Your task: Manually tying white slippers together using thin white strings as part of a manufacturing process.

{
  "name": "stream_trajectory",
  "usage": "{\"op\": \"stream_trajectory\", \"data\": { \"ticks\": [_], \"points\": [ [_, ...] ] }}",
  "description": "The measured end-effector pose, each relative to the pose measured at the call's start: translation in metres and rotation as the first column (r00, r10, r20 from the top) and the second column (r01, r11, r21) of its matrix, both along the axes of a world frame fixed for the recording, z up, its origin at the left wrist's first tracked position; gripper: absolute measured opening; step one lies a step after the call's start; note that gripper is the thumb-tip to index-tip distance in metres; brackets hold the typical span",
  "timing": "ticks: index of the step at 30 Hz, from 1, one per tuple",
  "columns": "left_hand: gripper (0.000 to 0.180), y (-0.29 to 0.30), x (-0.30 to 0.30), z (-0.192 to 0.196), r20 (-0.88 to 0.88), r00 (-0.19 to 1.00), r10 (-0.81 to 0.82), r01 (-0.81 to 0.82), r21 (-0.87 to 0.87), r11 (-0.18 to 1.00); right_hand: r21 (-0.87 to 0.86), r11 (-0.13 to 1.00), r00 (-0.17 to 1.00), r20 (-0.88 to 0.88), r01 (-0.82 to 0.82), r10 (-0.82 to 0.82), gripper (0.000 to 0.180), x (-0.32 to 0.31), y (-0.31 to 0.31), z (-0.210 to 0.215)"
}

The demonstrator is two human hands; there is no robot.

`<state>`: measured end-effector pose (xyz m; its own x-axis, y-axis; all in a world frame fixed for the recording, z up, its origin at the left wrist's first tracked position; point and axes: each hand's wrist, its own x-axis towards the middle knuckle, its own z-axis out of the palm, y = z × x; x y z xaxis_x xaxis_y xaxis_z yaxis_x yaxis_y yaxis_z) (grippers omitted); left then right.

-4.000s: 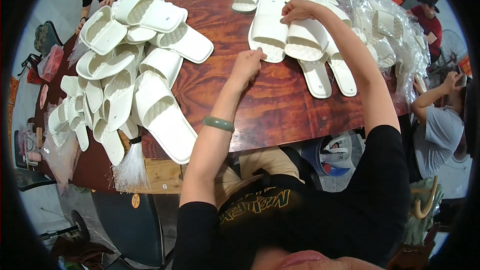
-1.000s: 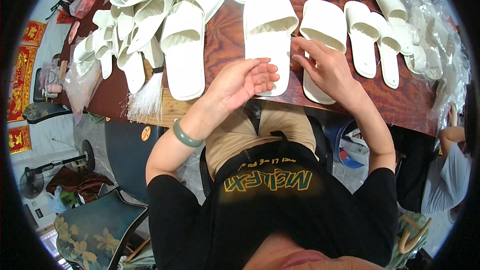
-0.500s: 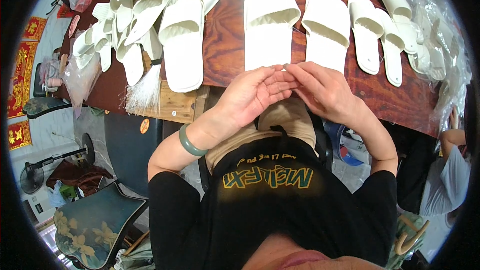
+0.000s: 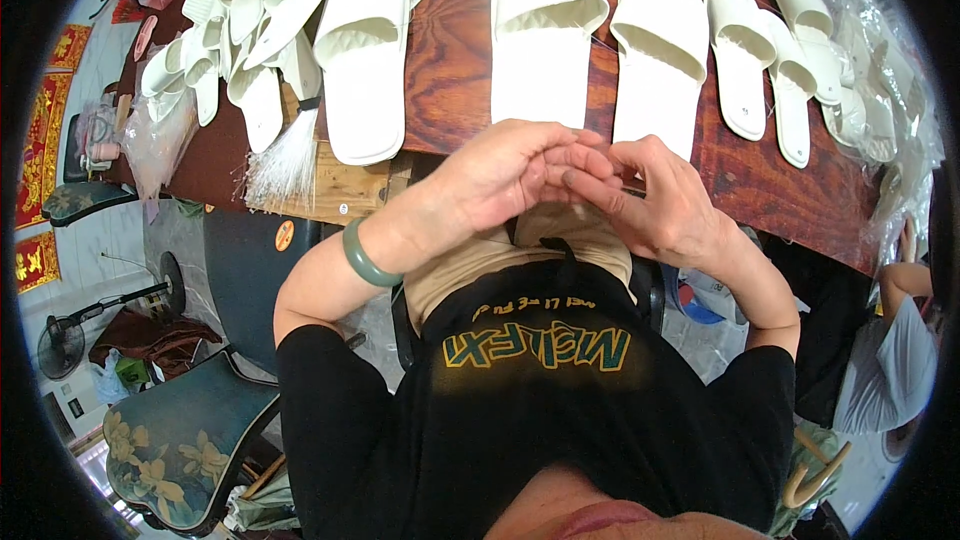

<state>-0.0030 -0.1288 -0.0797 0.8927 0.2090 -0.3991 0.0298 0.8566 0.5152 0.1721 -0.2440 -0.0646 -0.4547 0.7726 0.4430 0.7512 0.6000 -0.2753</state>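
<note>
Just off the table's near edge, my two hands are close together at the middle. My left hand (image 4: 510, 178) is turned palm up with its fingers curled together, a green bangle (image 4: 368, 254) around the wrist. Beside it my right hand (image 4: 668, 202) bends its thumb and fingers in a pinch toward the left fingertips. Whatever small thing they hold, if any, I cannot make out. Directly beyond them lie two white slippers, the left slipper (image 4: 540, 70) and the right slipper (image 4: 655, 90), toes away from me. Another white slipper (image 4: 365, 115) lies to their left.
A heap of white slippers (image 4: 255, 30) covers the table's far left. Clear plastic bags (image 4: 895, 130) and more slippers crowd the right. A bundle of white strands (image 4: 283, 165) hangs over the front edge. Chairs (image 4: 190, 450) stand at left; another person's arm (image 4: 905, 285) shows at right.
My right hand has turned, its thumb and fingers now bent in a pinch below the left fingertips. My left fingers have curled more. The view has shifted slightly, so the table sits higher.
</note>
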Motion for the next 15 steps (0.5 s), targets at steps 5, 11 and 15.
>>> {"op": "stream_trajectory", "data": {
  "ticks": [5, 11, 15],
  "points": [
    [0.029, 0.041, 0.008, -0.005, -0.129, 0.991, -0.028, 0.044, 0.123, 0.991, 0.053, 0.998, 1.0, -0.006, 0.028, -0.028, 0.052, 0.001, 0.014, -0.002],
    [0.032, 0.069, 0.016, 0.001, -0.207, 0.976, 0.062, 0.005, 0.309, 0.951, 0.131, 0.991, 0.998, 0.062, -0.004, -0.004, 0.056, -0.01, 0.041, -0.001],
    [0.031, 0.085, 0.027, -0.013, -0.143, 0.981, 0.128, -0.082, 0.291, 0.953, 0.271, 0.962, 0.99, 0.138, 0.003, -0.042, 0.051, -0.028, 0.073, -0.005]
  ]
}}
